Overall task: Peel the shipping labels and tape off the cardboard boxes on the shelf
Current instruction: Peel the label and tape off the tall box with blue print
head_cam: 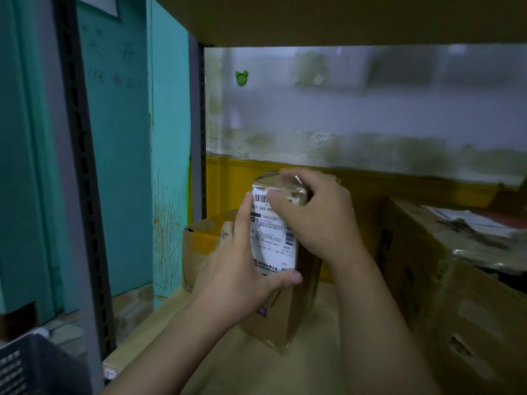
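A small brown cardboard box (285, 317) stands upright on the tan shelf board (256, 366) in the centre of the frame, with a white printed shipping label (272, 240) on the face turned toward the camera. The left hand (233, 269) comes in from the lower left and grips the box. Its fingers point up along the label's left edge and its thumb lies across the label's lower edge. The right hand (319, 218) reaches in from the lower right, wrist bent, with its fingers curled over the glossy taped top of the box by the label's upper right corner. Whether they pinch tape or label cannot be told. An open cardboard box (199, 240) sits behind at left, and a large cardboard carton (456, 295) at right.
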`<state>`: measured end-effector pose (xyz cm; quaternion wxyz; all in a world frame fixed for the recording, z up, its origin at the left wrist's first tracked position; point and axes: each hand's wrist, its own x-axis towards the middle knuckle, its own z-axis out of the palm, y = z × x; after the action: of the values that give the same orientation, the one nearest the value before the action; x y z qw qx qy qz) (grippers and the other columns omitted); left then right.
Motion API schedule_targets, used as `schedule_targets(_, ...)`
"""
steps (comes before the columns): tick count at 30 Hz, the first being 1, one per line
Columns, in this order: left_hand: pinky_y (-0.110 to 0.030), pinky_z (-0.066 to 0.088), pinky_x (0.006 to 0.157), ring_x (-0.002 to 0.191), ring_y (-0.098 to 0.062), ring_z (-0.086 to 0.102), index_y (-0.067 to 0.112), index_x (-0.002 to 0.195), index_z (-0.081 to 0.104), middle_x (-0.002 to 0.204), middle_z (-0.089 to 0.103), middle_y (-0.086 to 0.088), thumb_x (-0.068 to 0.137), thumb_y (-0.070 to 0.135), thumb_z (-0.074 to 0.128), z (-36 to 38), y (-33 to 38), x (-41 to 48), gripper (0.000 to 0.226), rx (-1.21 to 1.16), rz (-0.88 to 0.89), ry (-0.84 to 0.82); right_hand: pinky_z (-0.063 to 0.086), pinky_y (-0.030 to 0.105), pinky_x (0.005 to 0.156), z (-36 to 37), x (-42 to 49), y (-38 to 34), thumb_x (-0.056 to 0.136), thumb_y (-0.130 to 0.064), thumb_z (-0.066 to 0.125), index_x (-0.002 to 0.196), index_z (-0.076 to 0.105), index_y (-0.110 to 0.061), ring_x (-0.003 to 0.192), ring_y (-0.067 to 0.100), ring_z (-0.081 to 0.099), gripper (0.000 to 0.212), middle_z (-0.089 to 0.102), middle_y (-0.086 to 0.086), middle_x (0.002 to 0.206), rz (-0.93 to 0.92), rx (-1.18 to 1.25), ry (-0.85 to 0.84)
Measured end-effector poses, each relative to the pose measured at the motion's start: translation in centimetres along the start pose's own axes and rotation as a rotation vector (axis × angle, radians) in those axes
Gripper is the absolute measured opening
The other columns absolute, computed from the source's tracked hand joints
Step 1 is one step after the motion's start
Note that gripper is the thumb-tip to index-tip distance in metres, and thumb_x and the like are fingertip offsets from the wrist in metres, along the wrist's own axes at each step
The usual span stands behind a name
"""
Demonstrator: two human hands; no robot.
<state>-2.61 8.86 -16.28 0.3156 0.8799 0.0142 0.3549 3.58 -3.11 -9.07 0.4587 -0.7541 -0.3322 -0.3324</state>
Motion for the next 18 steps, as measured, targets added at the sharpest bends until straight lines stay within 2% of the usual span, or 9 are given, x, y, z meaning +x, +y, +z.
schedule_targets(2,-0.041,0.050,0.095,0.122,-0.010,0.048,0.046,0.151,0.009,0.134,0.037,0.012,0.056,0.071,0.076,-0.5,-0.4,0.6,0.118,-0.060,0.036,0.049,0.043,0.043,0.100,0.1,-0.2,0.3,0.080,-0.030,0.071,0.108,0.070,-0.028,0.105,0.009,0.056,0.028,0.057,-0.026,0.097,-0.058,-0.026,-0.012)
schedule_targets(4,-0.042,0.051,0.096,0.119,-0.007,0.050,0.039,0.144,0.029,0.132,0.039,0.013,0.062,0.069,0.073,-1.0,-0.5,1.3,0.097,-0.119,0.078,0.097,0.043,0.033,0.097,0.0,-0.5,0.4,0.083,-0.024,0.071,0.105,0.071,-0.026,0.103,0.005,0.054,0.021,0.053,-0.032,0.091,-0.078,-0.006,0.013)
schedule_targets(6,-0.041,0.052,0.096,0.119,-0.006,0.052,0.036,0.145,0.033,0.134,0.040,0.012,0.072,0.054,0.077,-1.2,-0.4,2.2,0.087,-0.164,0.124,0.127,0.044,0.024,0.089,-0.2,-0.6,0.6,0.085,-0.024,0.071,0.099,0.070,-0.029,0.102,0.004,0.055,0.015,0.056,-0.031,0.092,-0.083,0.029,0.022)
schedule_targets(10,-0.039,0.052,0.099,0.124,-0.005,0.048,0.043,0.148,0.029,0.140,0.038,0.016,0.080,0.032,0.079,-1.7,0.1,3.5,0.085,-0.191,0.198,0.100,0.056,0.036,0.076,-0.9,-1.1,1.1,0.084,-0.019,0.073,0.085,0.063,-0.027,0.088,0.007,0.065,0.013,0.068,-0.011,0.095,-0.010,0.239,0.044)
schedule_targets(13,-0.043,0.048,0.103,0.131,-0.008,0.044,0.035,0.139,0.047,0.146,0.038,0.015,0.079,0.028,0.081,-2.1,0.3,4.4,0.069,-0.143,0.263,0.059,0.056,0.036,0.076,-1.4,-1.1,1.2,0.081,-0.025,0.066,0.081,0.062,-0.025,0.088,0.008,0.065,0.003,0.070,-0.009,0.094,-0.002,0.324,0.044)
schedule_targets(15,-0.043,0.045,0.105,0.133,-0.009,0.043,0.031,0.130,0.053,0.147,0.041,0.013,0.077,0.024,0.082,-2.6,0.4,5.0,0.061,-0.140,0.281,0.034,0.055,0.036,0.080,-1.6,-0.8,1.5,0.077,-0.026,0.063,0.081,0.062,-0.022,0.092,0.009,0.066,0.005,0.070,-0.007,0.099,0.020,0.355,0.013)
schedule_targets(18,-0.044,0.049,0.100,0.124,-0.009,0.051,0.030,0.124,0.055,0.136,0.054,0.013,0.080,0.019,0.079,-3.2,0.6,5.5,0.051,-0.169,0.287,0.001,0.055,0.034,0.083,-1.8,-0.5,1.8,0.076,-0.021,0.065,0.081,0.063,-0.016,0.097,0.006,0.065,0.007,0.071,-0.004,0.104,0.056,0.417,-0.030)
